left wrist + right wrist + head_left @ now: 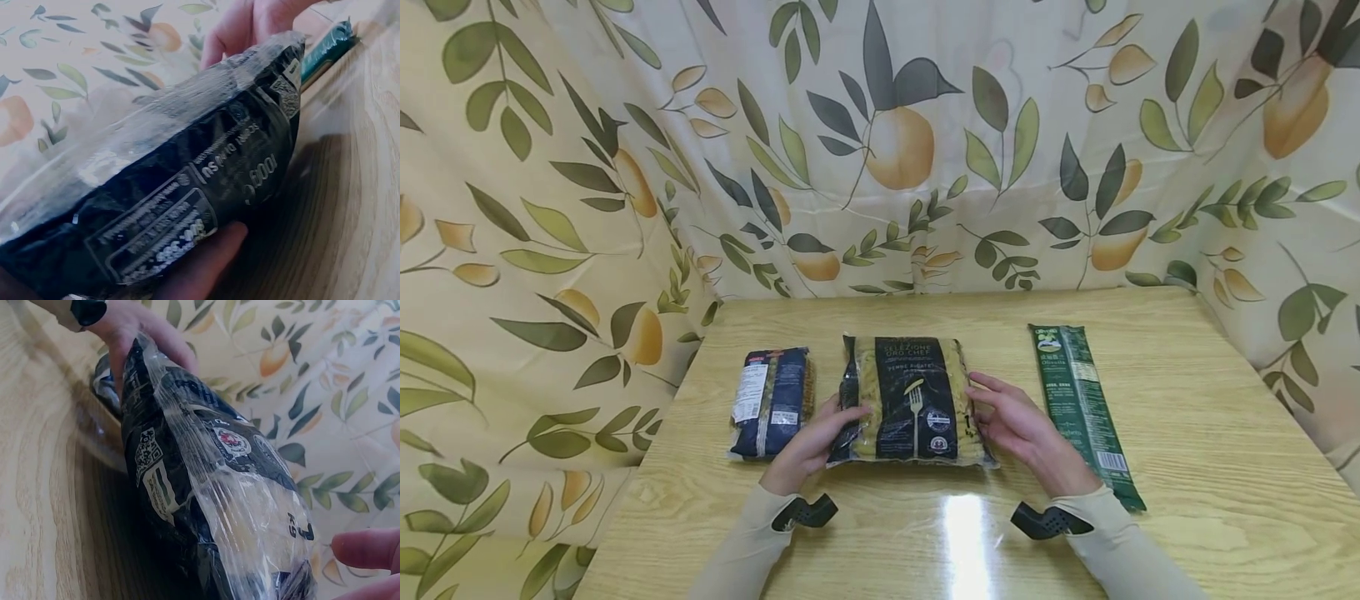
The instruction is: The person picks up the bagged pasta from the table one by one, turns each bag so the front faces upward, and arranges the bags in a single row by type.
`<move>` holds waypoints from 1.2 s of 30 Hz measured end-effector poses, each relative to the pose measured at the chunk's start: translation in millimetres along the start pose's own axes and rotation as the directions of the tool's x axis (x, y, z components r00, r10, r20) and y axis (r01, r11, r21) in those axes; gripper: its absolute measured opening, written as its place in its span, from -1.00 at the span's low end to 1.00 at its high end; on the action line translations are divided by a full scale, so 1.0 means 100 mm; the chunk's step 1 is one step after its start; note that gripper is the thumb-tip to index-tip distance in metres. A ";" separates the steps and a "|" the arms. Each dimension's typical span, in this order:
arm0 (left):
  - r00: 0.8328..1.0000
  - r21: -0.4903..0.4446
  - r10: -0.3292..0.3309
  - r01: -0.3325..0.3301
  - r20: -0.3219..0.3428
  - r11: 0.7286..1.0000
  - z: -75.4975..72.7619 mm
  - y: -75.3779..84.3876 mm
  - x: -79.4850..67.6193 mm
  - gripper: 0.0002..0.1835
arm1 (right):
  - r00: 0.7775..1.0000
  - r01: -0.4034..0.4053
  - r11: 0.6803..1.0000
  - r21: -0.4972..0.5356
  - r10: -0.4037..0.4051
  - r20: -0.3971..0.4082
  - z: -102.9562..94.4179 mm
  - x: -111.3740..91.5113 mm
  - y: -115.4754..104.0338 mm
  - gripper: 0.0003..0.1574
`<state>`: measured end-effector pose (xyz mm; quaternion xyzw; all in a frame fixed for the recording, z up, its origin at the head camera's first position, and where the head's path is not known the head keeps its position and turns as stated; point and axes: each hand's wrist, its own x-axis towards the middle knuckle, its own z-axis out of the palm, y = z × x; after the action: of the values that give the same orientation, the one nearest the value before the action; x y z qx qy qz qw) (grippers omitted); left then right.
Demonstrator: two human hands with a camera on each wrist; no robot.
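A clear and black bag of penne [916, 400] sits between both hands in the middle of the table, its near edge raised with a shadow beneath. My left hand [816, 437] grips its left end, thumb on the top face and fingers beneath, partly hidden by the bag. Beside the right end is my right hand [1015, 421], fingers extended along the edge. In the right wrist view, the right hand's fingertips [362, 549] show a small gap from the bag's "1 kg" corner. The bag's black underside with printed text [187, 206] faces the left wrist view.
A smaller blue pasta packet [771, 404] with a white label lies left of the left hand. A long green spaghetti packet [1082, 408] lies right, partly behind the right wrist. The wooden table [1225, 467] is bordered by a leaf-and-fruit patterned curtain [902, 150].
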<state>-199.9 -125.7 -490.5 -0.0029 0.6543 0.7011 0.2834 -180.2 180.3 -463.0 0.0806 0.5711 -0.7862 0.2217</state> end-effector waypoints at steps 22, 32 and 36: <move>0.998 0.014 0.002 -0.001 -0.065 1.000 0.02 0.00 0.13 0.04 | 1.000 0.012 0.996 0.092 -0.010 -0.027 -0.03 0.06 -0.06 -0.14; 0.996 0.030 -0.007 0.010 -0.087 0.999 0.05 0.08 0.26 0.07 | 0.999 0.016 0.993 0.113 -0.011 -0.044 -0.09 0.16 -0.12 -0.17; 0.992 0.069 -0.015 0.024 -0.124 0.997 0.05 0.11 0.32 0.09 | 0.998 0.016 0.991 0.134 -0.008 -0.062 -0.11 0.20 -0.14 -0.24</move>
<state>-229.0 -108.2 -491.6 -0.0427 0.6949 0.6731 0.2493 -205.3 188.8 -461.6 0.1158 0.5236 -0.8216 0.1934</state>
